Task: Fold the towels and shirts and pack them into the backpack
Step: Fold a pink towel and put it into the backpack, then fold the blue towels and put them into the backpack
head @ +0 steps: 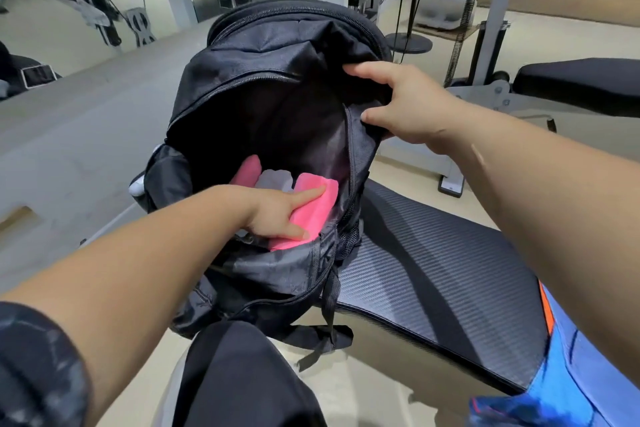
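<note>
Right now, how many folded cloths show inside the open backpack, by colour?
Pink: 2, the front towel held by the left hand and the back towel
Grey: 1, the grey cloth between them
Total: 3 in the backpack

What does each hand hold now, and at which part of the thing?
The left hand pinches the nearer pink towel at its near end, inside the backpack. The right hand grips the backpack's opening edge on its right side.
</note>
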The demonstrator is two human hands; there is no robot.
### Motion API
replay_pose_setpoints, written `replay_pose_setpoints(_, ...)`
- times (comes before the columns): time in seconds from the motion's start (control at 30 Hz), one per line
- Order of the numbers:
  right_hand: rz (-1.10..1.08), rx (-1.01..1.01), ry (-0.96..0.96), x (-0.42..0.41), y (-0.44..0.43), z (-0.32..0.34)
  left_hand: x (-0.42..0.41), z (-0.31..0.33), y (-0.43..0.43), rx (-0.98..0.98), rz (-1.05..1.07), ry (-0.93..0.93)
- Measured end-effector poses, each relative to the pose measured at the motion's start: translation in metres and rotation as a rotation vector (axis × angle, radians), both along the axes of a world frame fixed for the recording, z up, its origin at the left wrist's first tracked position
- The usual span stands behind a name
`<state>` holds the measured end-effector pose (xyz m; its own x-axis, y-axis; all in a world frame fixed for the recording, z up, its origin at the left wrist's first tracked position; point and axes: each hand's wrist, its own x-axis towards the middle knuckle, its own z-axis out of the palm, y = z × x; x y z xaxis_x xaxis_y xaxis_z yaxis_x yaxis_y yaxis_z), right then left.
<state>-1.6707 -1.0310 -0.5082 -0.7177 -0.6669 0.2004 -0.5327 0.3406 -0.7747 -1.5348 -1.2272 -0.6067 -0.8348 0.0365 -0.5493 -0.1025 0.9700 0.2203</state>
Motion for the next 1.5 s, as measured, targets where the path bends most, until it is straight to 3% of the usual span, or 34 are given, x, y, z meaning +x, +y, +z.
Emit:
replay_pose_setpoints(0.2, -0.002, 0.013, 0.022, 0.0, 0.003, -0.002, 0.007, 0.0, -0.015, -0.342, -0.242, 0.133)
replay_pose_setpoints(0.3, -0.005, 0.038, 0.055, 0.0, 0.004, -0.001, 0.016, -0.001, -0.024, -0.597, -0.411, 0.415)
replay_pose_setpoints(0.37, -0.006, 0.055, 0.076, -0.001, 0.004, 0.0, 0.019, -0.004, -0.026, -0.608, -0.428, 0.489)
replay_pose_setpoints(0.53, -0.013, 0.084, 0.113, 0.0, 0.001, -0.002, 0.022, -0.026, -0.026, -0.369, -0.274, 0.215)
replay_pose_setpoints(0.77, 0.01, 0.153, 0.174, 0.007, 0.001, 0.0, 0.01, -0.035, -0.024, -0.413, -0.181, -0.026)
replay_pose_setpoints(0.9, -0.009, 0.204, 0.217, 0.013, 0.004, -0.005, 0.007, -0.028, -0.014, -0.4, -0.139, -0.045)
replay_pose_setpoints(1.03, 0.01, 0.148, 0.221, 0.025, 0.009, -0.01, 0.019, -0.007, -0.007, -0.367, -0.122, 0.135)
replay_pose_setpoints(1.2, 0.05, 0.071, 0.193, 0.043, 0.026, -0.02, 0.035, 0.027, 0.015, -0.074, 0.089, 0.551)
replay_pose_setpoints(1.27, 0.044, 0.101, 0.192, 0.051, 0.041, -0.025, 0.042, 0.041, 0.044, -0.007, 0.07, 0.708)
replay_pose_setpoints(1.4, 0.021, 0.125, 0.185, 0.067, 0.089, -0.039, 0.047, 0.052, 0.118, -0.007, -0.096, 0.884)
replay_pose_setpoints(1.5, -0.083, 0.159, 0.115, 0.076, 0.145, -0.064, 0.045, 0.05, 0.167, -0.143, -0.028, 0.923)
